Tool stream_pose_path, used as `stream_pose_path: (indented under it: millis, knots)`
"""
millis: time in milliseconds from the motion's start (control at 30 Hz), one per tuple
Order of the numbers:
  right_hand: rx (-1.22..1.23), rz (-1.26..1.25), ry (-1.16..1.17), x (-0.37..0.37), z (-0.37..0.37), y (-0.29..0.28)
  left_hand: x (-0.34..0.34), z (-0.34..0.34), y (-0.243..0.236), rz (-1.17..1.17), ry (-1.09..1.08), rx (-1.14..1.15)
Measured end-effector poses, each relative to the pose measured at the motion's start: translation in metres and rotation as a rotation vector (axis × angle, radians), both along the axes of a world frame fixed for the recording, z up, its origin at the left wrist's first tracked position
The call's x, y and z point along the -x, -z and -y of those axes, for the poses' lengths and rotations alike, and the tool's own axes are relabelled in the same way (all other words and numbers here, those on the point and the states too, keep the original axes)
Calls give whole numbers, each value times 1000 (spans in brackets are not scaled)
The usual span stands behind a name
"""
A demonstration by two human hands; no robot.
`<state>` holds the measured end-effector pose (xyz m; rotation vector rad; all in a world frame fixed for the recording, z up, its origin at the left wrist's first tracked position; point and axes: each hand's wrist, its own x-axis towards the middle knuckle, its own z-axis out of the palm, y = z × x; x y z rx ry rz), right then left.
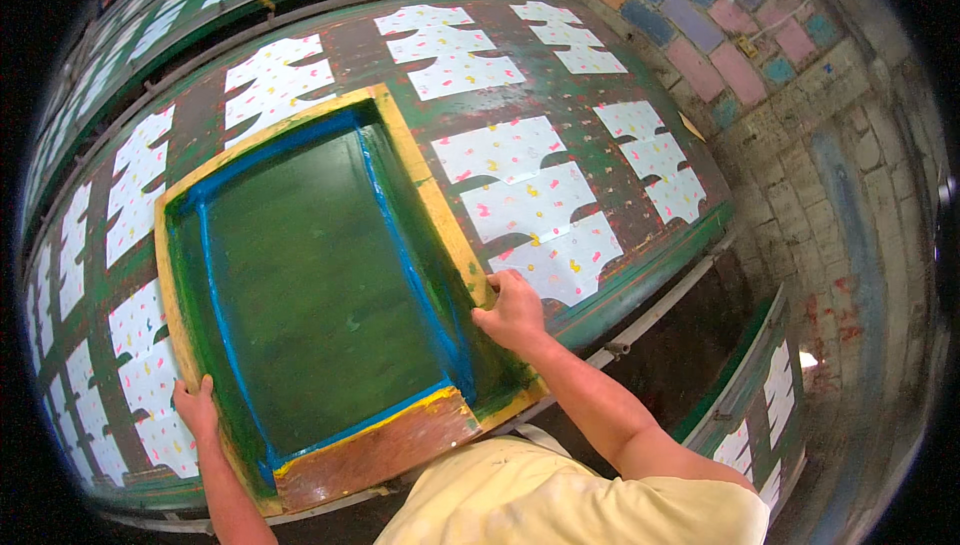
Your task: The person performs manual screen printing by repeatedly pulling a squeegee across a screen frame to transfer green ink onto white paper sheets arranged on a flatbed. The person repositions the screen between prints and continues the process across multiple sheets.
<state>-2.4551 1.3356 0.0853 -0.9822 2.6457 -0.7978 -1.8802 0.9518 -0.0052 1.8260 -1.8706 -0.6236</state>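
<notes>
A large screen printing frame (437,207) with wooden sides lies tilted in the picture over the long printing table. Its green mesh (310,275) is bordered with blue strips. My left hand (197,407) grips the frame's left side near the lower corner, thumb up on the edge. On the right side, my right hand (512,313) is closed round the wooden edge. Across the near end of the frame rests a brown squeegee board (380,453), its upper edge smeared with yellow ink. Whatever lies beneath the frame is hidden.
White cut fabric pieces (535,200) with small pink and yellow prints lie in rows on the table (455,130). A metal rail (660,310) runs along its near edge. Another table (735,415) with fabric stands at lower right, more at upper left. A brick wall (690,20) borders the right.
</notes>
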Motion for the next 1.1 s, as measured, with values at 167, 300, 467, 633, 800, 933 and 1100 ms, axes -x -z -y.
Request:
stream_pose_path:
  millis: [167, 300, 467, 633, 800, 933, 1100]
  knots:
    - [138, -33, -77, 17, -6, -31, 12, 5, -23, -111, 13, -44]
    - [116, -25, -79, 66, -17, -50, 47, -3, -45, -26, 14, -2]
    - [89, -49, -34, 165, -52, -41, 153, -49, -51, -153, 46, 16]
    - [68, -25, 91, 270, -110, -20, 281, -127, -53, -206, 13, 25]
    - [61, -46, 122, 362, -170, 6, 383, -192, -51, -34, 69, 157]
    - [137, 4, 118, 409, -204, 19, 435, -221, -44, -165, -26, 44]
    - [138, 97, 142, 445, -229, 25, 468, -246, -43, -233, -37, -39]
